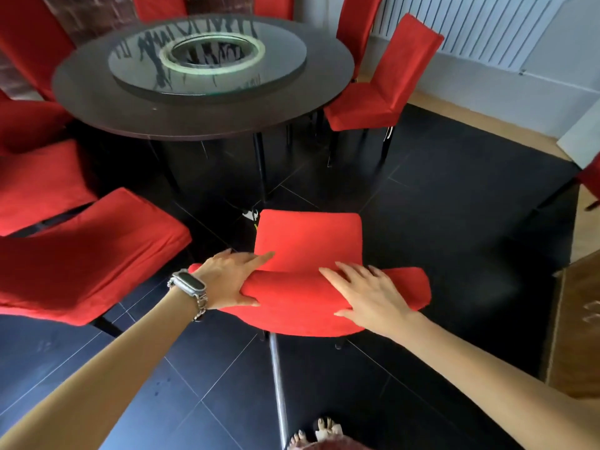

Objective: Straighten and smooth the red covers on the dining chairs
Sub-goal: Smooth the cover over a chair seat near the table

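A dining chair with a red cover (pixel 308 241) stands right in front of me, seen from behind and above. My left hand (pixel 232 277) lies over the left end of the backrest top, fingers stretched toward the seat and thumb under the rolled edge. My right hand (pixel 367 292) rests flat on the right part of the backrest top with fingers spread. The cover looks fairly smooth on the seat and rounded over the backrest.
A round dark table (pixel 97 102) with a glass turntable (pixel 285 56) stands beyond. More red-covered chairs ring it: two at my left (pixel 91 254), one at the right (pixel 389 89), others at the back. A white radiator (pixel 470 30) lines the far wall. The floor is dark tile.
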`<action>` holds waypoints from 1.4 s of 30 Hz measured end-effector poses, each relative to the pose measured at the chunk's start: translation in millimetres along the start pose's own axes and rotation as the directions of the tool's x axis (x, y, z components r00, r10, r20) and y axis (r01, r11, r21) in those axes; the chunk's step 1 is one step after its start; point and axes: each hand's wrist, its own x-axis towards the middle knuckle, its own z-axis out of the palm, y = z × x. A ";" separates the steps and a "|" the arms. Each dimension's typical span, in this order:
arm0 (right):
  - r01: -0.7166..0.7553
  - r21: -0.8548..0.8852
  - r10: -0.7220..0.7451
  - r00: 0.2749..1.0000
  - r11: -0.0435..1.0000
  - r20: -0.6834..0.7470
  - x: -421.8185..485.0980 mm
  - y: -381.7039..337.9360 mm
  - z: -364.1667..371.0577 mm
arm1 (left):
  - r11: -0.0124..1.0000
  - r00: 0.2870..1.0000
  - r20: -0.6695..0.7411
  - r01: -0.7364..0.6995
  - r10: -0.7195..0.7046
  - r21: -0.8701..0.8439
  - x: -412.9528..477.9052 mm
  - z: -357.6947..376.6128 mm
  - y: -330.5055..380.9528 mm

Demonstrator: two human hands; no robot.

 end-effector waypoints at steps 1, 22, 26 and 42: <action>-0.015 -0.009 0.014 0.998 1.000 -0.055 2.8 3.1 2.4 | 0.999 1.000 0.017 -0.002 0.002 -0.032 0.3 0.6 -1.3; 0.132 -0.256 -0.229 0.889 0.958 -0.396 49.8 148.1 -13.3 | 0.997 0.993 -0.093 0.074 -0.072 0.019 99.7 -52.4 46.6; 0.129 -0.251 -0.225 0.886 0.959 -0.406 52.5 204.2 -8.6 | 0.988 0.981 -0.125 0.152 -0.150 0.006 135.0 -52.8 88.6; 0.491 -0.099 -0.491 0.789 0.865 -0.370 60.7 318.7 29.9 | 0.854 0.858 -0.075 0.491 -0.508 -0.171 172.9 -33.0 188.8</action>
